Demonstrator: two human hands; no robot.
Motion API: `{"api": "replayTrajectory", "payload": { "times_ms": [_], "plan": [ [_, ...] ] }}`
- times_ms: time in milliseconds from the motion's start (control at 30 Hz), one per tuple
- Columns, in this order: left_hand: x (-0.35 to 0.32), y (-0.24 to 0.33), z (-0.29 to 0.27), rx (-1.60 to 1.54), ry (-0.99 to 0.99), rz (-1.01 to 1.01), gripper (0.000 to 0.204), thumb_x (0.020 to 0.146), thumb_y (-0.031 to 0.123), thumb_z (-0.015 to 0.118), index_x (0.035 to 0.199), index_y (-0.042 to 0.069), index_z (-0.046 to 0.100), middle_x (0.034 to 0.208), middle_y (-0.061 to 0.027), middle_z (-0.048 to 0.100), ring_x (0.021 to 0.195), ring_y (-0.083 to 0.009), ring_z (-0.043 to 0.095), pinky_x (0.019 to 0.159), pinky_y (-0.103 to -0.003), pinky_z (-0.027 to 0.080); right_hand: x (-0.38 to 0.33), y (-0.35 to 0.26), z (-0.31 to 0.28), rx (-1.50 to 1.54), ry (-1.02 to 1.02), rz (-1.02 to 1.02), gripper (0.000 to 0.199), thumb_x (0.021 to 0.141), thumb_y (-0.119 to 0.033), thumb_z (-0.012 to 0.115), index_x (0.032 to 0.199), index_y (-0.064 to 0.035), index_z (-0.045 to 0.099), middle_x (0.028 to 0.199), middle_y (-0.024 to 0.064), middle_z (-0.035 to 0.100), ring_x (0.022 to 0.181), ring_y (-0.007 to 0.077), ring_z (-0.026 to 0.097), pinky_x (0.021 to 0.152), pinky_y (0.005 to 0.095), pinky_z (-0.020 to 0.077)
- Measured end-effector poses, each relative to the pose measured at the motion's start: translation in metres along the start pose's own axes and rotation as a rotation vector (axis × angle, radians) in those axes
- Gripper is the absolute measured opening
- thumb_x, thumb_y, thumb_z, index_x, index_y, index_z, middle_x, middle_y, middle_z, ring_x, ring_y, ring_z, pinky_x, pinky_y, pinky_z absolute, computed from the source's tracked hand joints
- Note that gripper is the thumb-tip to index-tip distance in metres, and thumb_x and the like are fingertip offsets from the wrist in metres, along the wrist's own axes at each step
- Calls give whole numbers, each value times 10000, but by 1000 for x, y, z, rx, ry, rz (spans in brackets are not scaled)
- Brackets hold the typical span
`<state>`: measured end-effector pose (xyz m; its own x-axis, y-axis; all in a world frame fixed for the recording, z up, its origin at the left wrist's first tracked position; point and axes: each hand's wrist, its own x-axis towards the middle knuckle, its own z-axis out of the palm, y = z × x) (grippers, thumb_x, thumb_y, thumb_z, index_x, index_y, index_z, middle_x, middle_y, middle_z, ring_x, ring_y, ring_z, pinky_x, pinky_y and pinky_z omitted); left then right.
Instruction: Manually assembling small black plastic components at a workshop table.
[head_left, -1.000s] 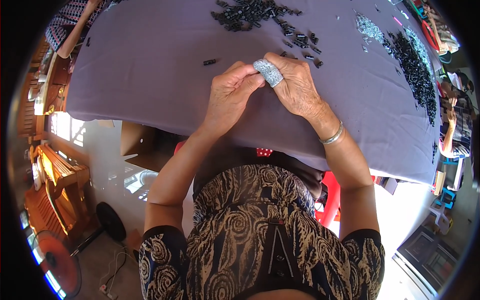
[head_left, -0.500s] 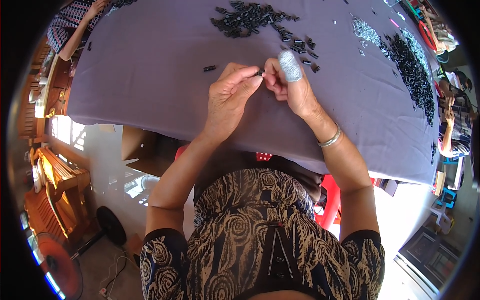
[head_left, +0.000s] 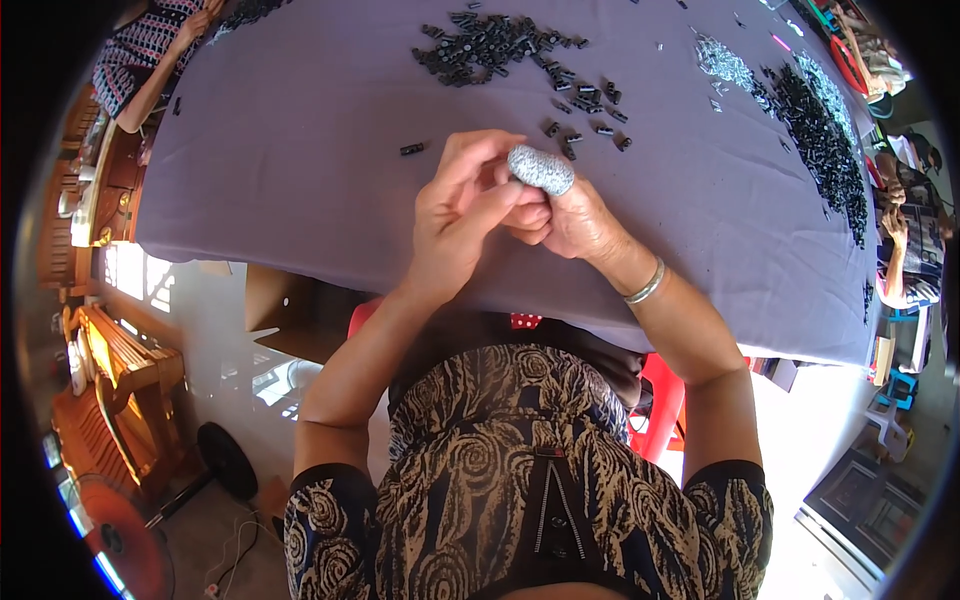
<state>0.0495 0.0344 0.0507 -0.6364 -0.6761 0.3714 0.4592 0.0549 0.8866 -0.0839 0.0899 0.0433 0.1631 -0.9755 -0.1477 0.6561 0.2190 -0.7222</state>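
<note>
My left hand (head_left: 450, 215) and my right hand (head_left: 575, 222) meet above the purple-grey cloth. The thumb of my right hand is wrapped in a silvery grey covering (head_left: 541, 171) and presses down against my left fingertips. Between the fingers of both hands is a small black part, nearly all hidden; only a dark bit shows under the wrapped thumb. One loose black cylindrical piece (head_left: 412, 149) lies on the cloth just left of my hands. Beyond them is a heap of similar small black pieces (head_left: 490, 48), with several scattered ones (head_left: 588, 95) trailing toward my right hand.
The cloth-covered table (head_left: 300, 150) spreads ahead. At its right lie a long pile of black pieces (head_left: 825, 150) and a heap of small shiny clear or silver parts (head_left: 724, 62). Other people's arms (head_left: 165, 75) show at the far left and right edges. A fan (head_left: 225, 460) stands lower left.
My right hand has moved left and its wrapped thumb has tipped down over my left fingertips. The small black part, visible before, is now mostly covered.
</note>
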Motion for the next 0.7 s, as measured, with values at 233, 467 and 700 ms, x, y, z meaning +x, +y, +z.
{"api": "replayTrajectory", "payload": {
  "times_ms": [233,467,700],
  "plan": [
    [-6,5,7,102,-45,149,227,801,-52,506,1023,-50,553,996,-143,558,919,-211,589,834,-301,452,-4,26,16,138,-126,-37,227,866,-338,561,771,-141,497,540,-85,316,422,19,272,369,193,173],
    [-14,-7,15,-56,109,5,151,900,100,518,977,-28,544,906,-119,600,899,-203,597,825,-319,466,-3,44,6,203,21,28,404,807,-494,606,954,-124,537,856,-13,547,747,86,549,602,229,476],
    [-11,-4,16,-78,173,-79,183,912,124,499,986,-36,548,914,-177,613,875,-210,603,810,-319,476,-1,32,28,301,104,13,381,873,-406,545,615,-158,415,495,-64,344,367,47,267,329,212,164]
  ]
}}
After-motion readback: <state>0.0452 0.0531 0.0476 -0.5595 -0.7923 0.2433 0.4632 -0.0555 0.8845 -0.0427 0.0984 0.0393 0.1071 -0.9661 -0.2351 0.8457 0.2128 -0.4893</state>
